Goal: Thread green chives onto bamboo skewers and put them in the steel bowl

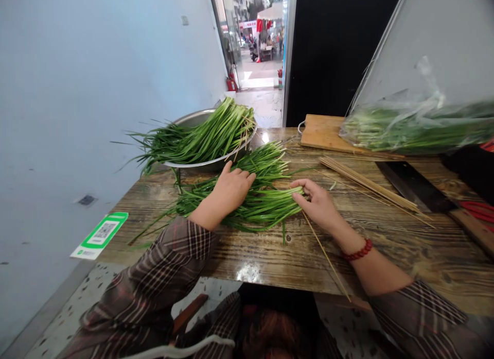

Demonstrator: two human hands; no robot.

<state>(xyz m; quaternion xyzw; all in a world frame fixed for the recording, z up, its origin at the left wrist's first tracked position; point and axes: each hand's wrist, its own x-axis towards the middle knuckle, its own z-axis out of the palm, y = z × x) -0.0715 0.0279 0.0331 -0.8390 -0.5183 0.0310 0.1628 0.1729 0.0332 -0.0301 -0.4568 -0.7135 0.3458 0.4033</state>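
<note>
Green Chinese chives lie in a loose heap on the wooden table, their pale cut ends pointing right. My left hand rests on the heap, fingers stretched out over the leaves and holding nothing. At the cut ends my right hand pinches the stems between thumb and fingers. A thin bamboo skewer slants from beneath that hand past the table's front edge; whether the fingers grip it too, I cannot tell. Behind the heap, a metal basin holds more chives, with several skewers among their stem ends.
Right of my right hand lie a bundle of bamboo skewers and a cleaver. A wooden cutting board and a plastic bag of greens sit at the back right. A QR-code card is at the left edge.
</note>
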